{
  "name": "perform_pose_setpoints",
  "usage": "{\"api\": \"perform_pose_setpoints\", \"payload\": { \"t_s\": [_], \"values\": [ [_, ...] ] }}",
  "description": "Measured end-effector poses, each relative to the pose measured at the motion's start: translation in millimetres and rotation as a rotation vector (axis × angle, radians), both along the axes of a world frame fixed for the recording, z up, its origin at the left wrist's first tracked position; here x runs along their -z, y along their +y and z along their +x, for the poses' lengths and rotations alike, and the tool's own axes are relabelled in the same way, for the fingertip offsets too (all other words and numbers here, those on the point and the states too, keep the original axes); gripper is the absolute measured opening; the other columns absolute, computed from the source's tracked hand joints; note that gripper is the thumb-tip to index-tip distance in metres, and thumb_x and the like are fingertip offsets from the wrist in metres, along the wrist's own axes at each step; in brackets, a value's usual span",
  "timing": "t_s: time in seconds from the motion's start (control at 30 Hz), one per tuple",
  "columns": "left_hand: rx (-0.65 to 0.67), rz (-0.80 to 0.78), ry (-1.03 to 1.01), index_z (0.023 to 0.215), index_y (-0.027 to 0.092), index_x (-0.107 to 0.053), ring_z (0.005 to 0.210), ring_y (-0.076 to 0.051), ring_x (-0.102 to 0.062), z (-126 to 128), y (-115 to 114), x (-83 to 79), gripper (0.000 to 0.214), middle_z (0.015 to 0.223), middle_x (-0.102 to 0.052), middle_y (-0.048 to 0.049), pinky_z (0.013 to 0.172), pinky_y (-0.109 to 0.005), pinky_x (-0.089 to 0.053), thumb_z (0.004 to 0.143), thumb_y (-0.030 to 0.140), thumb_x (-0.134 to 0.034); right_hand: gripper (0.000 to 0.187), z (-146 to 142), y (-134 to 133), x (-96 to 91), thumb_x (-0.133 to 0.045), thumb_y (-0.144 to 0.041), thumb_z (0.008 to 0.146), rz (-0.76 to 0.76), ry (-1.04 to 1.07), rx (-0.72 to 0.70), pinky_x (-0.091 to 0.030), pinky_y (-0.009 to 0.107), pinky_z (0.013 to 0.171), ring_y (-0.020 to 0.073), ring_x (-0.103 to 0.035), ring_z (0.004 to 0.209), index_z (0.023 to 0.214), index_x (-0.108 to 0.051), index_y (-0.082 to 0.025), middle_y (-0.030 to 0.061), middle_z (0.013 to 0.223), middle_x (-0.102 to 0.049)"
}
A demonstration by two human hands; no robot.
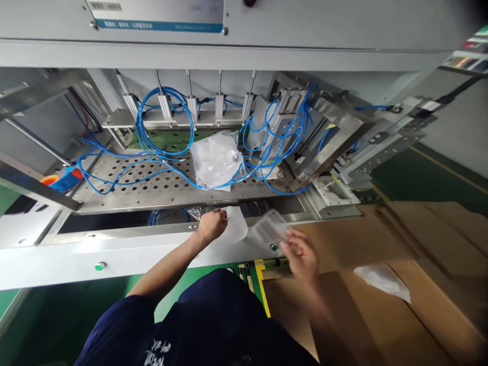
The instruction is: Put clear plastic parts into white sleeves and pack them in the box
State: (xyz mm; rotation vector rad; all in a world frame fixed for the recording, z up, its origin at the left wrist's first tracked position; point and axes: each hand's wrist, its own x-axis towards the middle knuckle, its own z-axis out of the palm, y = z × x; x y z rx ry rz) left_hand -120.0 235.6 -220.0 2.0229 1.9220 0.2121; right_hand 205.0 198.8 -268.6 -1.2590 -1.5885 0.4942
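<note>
Right hand (301, 256) pinching a clear plastic tray (270, 227) right of centre, looks empty, long axis slanting to upper right; left hand (211, 227) closed on a white plastic sheet (237, 227) just beside it!

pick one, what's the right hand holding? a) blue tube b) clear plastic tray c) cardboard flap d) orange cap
B. The right hand has its fingers closed on the edge of the clear plastic tray, which it holds up over the white metal ledge.
</note>
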Motion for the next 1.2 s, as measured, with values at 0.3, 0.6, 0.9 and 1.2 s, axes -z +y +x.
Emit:
{"api": "perform_pose_setpoints", "payload": {
  "t_s": [0.3, 0.6, 0.9, 1.2],
  "values": [
    [0.229, -0.086, -0.085, 0.116, 0.022, -0.079, 0.104, -0.025, -0.073, -1, -6, -7.3, 0.031, 0.108, -0.08, -0.0066, 0.087, -0.029, -0.055, 0.09, 0.018, -0.064, 0.022, -101, -77, 6.4, -0.078, -0.037, 0.088, 0.006, -0.146, -0.039, -0.058, 0.028, 0.066, 0.0195, -0.068, 0.084, 0.075, -0.068, -0.022, 0.0069, 0.097, -0.064],
    [0.412, -0.087, -0.111, 0.132, 0.018, -0.066, 0.108, -0.025, -0.071, 7, -45, 2.8, 0.036, 0.119, -0.076, -0.0095, 0.092, -0.032, -0.054, 0.096, 0.017, -0.059, 0.02, -141, -126, 33.5, -0.078, -0.04, 0.09, -0.057, -0.36, 0.446, -0.061, 0.039, 0.09, 0.0262, -0.067, 0.107, 0.081, -0.073, -0.023, 0.0118, 0.117, -0.065],
    [0.564, -0.063, 0.04, 0.12, 0.018, -0.067, 0.105, -0.029, -0.074, 39, -72, -12.3, 0.023, 0.116, -0.076, -0.0132, 0.083, -0.035, -0.055, 0.103, 0.022, -0.052, 0.019, -144, -132, 37.9, -0.08, -0.037, 0.089, 0.022, -0.158, 0.303, -0.06, 0.044, 0.096, 0.0277, -0.066, 0.113, 0.078, -0.072, -0.024, 0.0106, 0.118, -0.066],
    [0.519, -0.041, 0.077, 0.121, 0.014, -0.067, 0.102, -0.032, -0.075, 89, -85, -30.1, 0.026, 0.111, -0.076, -0.0182, 0.084, -0.038, -0.057, 0.104, 0.026, -0.051, 0.02, -114, -123, 46.2, -0.075, -0.039, 0.088, -0.056, 0.034, 0.22, -0.06, 0.036, 0.072, 0.0245, -0.066, 0.093, 0.081, -0.067, -0.023, 0.0104, 0.112, -0.065]
  ]
}}
